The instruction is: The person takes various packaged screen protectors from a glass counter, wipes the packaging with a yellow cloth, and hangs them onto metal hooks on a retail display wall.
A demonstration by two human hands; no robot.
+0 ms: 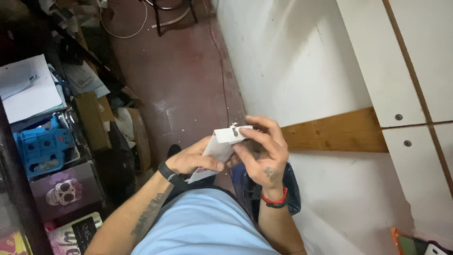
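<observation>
Centre of frame: small white cardboard box (220,148), held above the red floor (179,80).
Left hand (191,160): fingers clamp its lower end.
Right hand (262,151): fingers pinch the open top flap.
Handling: likely light, thin-walled, crushable; grip the edges.

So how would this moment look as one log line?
left hand: holds small white box | right hand: fingers at its open flap | place: above red floor, beside white wall

narrow passage by a white wall

a white wall (292,61) runs along the right, with a wooden plank (337,132) across it and white panels (415,71) further right. left of the wall lies a dark red floor (174,80); beyond it, cluttered shelves (42,137). at the floor's far end stand chair legs (174,14) and a white cable (127,33).
</observation>
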